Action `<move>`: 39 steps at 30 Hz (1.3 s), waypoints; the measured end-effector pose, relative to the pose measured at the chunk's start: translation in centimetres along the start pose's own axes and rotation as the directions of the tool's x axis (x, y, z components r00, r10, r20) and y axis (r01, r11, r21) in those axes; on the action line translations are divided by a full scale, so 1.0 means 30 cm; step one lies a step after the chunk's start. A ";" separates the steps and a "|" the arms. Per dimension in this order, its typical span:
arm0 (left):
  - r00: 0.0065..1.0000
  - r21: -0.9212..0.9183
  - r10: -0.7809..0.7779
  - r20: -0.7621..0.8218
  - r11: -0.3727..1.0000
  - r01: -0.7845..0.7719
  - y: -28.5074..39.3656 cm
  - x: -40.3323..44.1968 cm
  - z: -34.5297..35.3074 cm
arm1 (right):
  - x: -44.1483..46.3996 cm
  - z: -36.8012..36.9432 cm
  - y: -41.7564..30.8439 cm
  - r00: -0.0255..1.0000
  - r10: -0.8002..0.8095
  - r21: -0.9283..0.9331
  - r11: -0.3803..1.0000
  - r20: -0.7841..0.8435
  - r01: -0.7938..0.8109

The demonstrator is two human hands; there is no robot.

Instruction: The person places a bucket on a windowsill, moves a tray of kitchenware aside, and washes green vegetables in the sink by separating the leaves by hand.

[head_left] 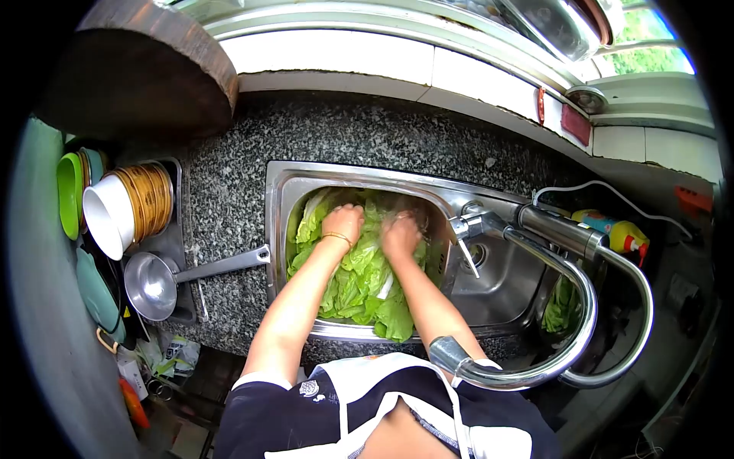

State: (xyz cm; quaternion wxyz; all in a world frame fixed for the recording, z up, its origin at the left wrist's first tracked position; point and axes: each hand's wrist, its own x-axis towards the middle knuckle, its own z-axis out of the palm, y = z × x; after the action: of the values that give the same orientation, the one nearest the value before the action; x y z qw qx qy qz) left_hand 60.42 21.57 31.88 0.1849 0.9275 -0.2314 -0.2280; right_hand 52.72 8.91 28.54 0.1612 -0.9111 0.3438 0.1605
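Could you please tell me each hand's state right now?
Left hand: down on the leafy greens; whether open or closed cannot be told.
Right hand: also at the leafy greens; open or closed cannot be told.

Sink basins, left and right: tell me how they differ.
Contents: the left basin is heaped with leafy greens, while the right basin shows its bare metal floor.
Size: the left basin looks larger than the right basin.
Use: the left hand and right hand are both in the left basin; neither is in the right basin.
Shared: both are silvery metal.
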 end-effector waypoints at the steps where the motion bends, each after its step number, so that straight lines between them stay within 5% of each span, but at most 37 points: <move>1: 0.998 -0.045 -0.011 0.056 0.999 0.014 -0.002 0.002 -0.031 | 0.013 0.000 0.008 1.000 0.007 0.008 1.000 -0.002 -0.007; 4: 0.993 -0.104 0.003 0.119 0.995 0.010 -0.035 -0.025 -0.039 | 0.046 -0.056 0.056 0.987 -0.049 0.113 0.993 0.155 0.031; 6: 0.993 -0.070 -0.106 0.046 0.992 0.109 -0.049 -0.051 -0.031 | 0.066 0.012 0.062 0.996 0.074 0.248 0.965 0.054 -0.086; 8: 0.986 -0.042 -0.146 0.075 0.988 0.149 -0.045 -0.066 -0.031 | 0.066 0.022 0.044 0.869 -0.458 -0.053 0.888 -0.189 0.457; 9: 0.991 -0.046 -0.131 -0.006 0.990 0.130 -0.030 -0.089 -0.029 | 0.072 0.003 0.053 0.761 -0.610 -0.261 0.789 -0.220 0.557; 10: 0.990 -0.049 -0.113 -0.084 0.993 0.109 -0.012 -0.113 -0.027 | 0.077 -0.012 0.057 0.764 -0.607 -0.259 0.791 -0.219 0.555; 12: 0.986 -0.056 -0.106 -0.130 0.994 0.099 0.064 -0.132 -0.076 | 0.102 -0.069 0.033 0.976 -0.219 0.053 0.974 -0.014 0.220; 14: 0.956 -0.188 -0.076 -0.282 0.982 0.022 0.099 -0.147 -0.093 | 0.085 -0.122 0.014 0.976 -0.210 0.112 0.973 0.063 0.202; 16: 0.940 -0.259 -0.032 -0.339 0.964 -0.061 0.072 -0.124 -0.005 | 0.069 -0.142 0.035 0.874 -0.230 0.604 0.792 0.427 -0.087; 17: 0.967 -0.734 -0.225 -0.123 0.676 0.064 0.080 -0.100 0.037 | 0.037 -0.139 0.041 0.865 -0.261 0.721 0.675 0.428 -0.153; 18: 0.950 -0.962 -0.269 0.161 0.174 0.212 0.105 -0.077 0.045 | 0.007 -0.162 0.031 0.866 -0.260 0.717 0.681 0.428 -0.150; 19: 0.951 -0.975 -0.223 0.214 0.014 0.222 0.125 -0.063 0.049 | -0.020 -0.187 0.023 0.823 -0.265 0.808 0.481 0.503 -0.339; 20: 0.952 -0.975 -0.220 0.213 0.008 0.220 0.126 -0.045 0.061 | -0.040 -0.211 0.013 0.771 -0.290 0.823 0.246 0.566 -0.512; 22: 0.951 -0.922 -0.218 0.220 0.272 0.275 0.122 0.002 0.089 | -0.044 -0.208 0.018 0.750 -0.285 0.801 0.165 0.597 -0.575; 24: 0.942 -0.931 -0.197 0.272 0.193 0.309 0.152 0.035 0.078 | -0.037 -0.186 0.036 0.797 -0.287 0.845 0.107 0.531 -0.524; 28: 0.956 -0.875 -0.037 0.290 0.395 0.280 0.167 0.106 0.073 | 0.000 -0.201 0.044 0.788 -0.231 0.820 0.219 0.570 -0.529; 30: 0.989 -0.313 0.030 0.143 0.950 0.016 0.161 0.138 0.069 | 0.015 -0.172 0.049 0.802 -0.193 0.806 0.338 0.565 -0.486; 31: 0.936 -0.132 -0.134 0.324 0.974 0.185 0.169 0.147 0.071 | 0.026 -0.150 0.052 0.817 -0.164 0.778 0.454 0.552 -0.435; 32: 0.937 -0.135 -0.137 0.322 0.973 0.189 0.149 0.159 0.115 | 0.058 -0.085 0.085 0.816 -0.166 0.776 0.458 0.553 -0.433; 34: 0.917 -0.165 -0.310 0.251 0.920 0.356 0.089 0.178 0.247 | 0.123 0.085 0.178 0.920 -0.321 0.627 0.770 0.227 0.114; 35: 0.885 -0.215 -0.357 0.300 0.878 0.428 0.078 0.193 0.255 | 0.133 0.111 0.181 0.917 -0.322 0.625 0.773 0.234 0.112; 37: 0.916 -0.328 -0.321 0.238 0.861 0.388 0.012 0.197 0.332 | 0.138 0.150 0.156 0.991 -0.048 0.497 0.867 0.128 -0.022; 38: 0.944 -0.432 -0.287 0.161 0.840 0.329 -0.016 0.202 0.351 | 0.115 0.125 0.119 0.990 -0.054 0.501 0.865 0.128 -0.018; 39: 0.958 -0.466 -0.273 0.092 0.838 0.284 0.031 0.151 0.218 | 0.072 0.058 0.057 0.976 -0.202 0.277 0.945 0.084 0.172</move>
State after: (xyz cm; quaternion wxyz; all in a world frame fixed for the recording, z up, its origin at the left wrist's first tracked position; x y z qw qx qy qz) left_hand 60.33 16.93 25.37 0.3684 0.8751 -0.0333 -0.3119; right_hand 52.77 7.15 25.77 0.3163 -0.8991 0.2646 0.1469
